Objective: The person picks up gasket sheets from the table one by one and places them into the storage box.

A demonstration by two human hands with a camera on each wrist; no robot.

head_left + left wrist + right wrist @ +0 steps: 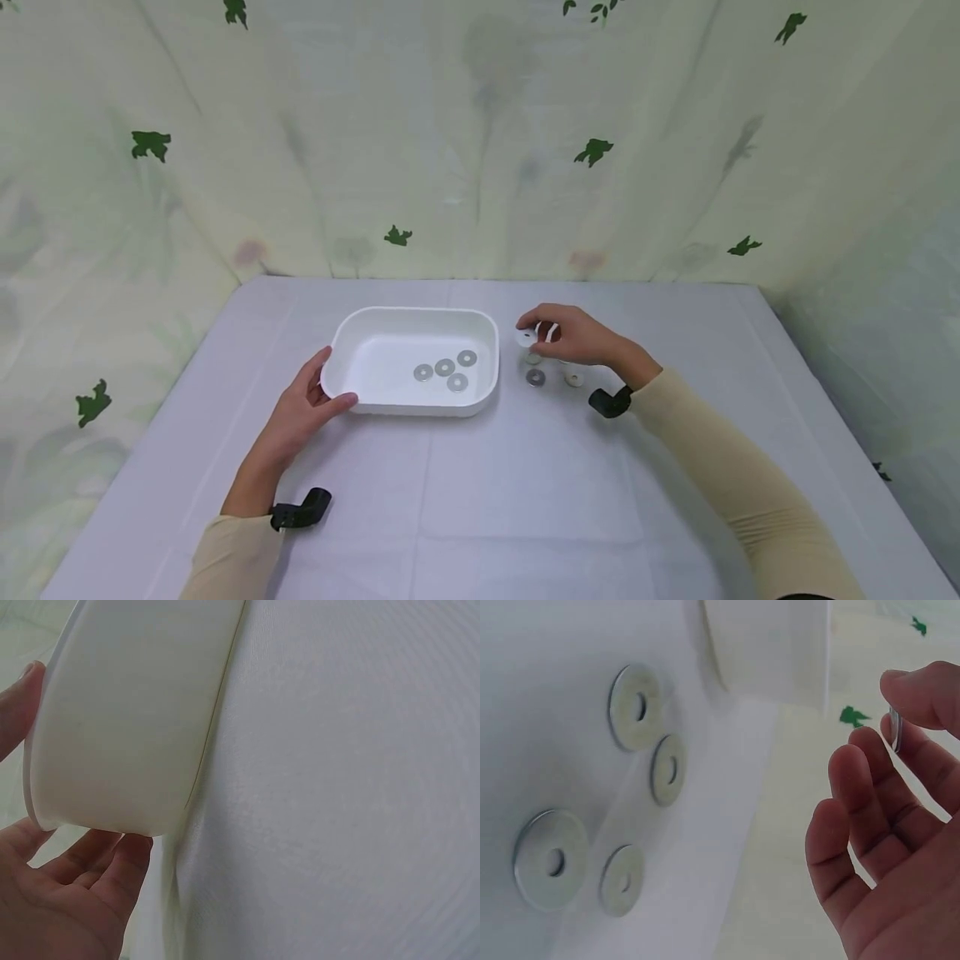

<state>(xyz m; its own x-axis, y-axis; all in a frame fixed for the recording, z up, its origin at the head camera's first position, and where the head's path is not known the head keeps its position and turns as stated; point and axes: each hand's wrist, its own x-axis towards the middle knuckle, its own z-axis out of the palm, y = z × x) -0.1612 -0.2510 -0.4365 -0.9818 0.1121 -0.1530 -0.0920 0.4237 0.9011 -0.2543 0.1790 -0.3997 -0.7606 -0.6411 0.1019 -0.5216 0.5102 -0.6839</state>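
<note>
My left hand [292,421] grips the left end of a white tray [375,362], thumb and fingers on its rim and wall, as the left wrist view also shows. Several flat metal washers [458,389] lie on the tray's floor toward its right end. Just right of the tray, my right hand [581,335] pinches one washer [897,733] between thumb and index finger, raised above the table. Below that hand, several more washers [532,866] lie apart on the cloth; in the head view the hand partly hides some of them.
A white cloth [510,500] covers the table. Behind it hangs a pale curtain [420,125] with green leaf prints, reaching round both sides. Black wrist-worn cameras [302,508] stick out near the front of the tray and the loose washers.
</note>
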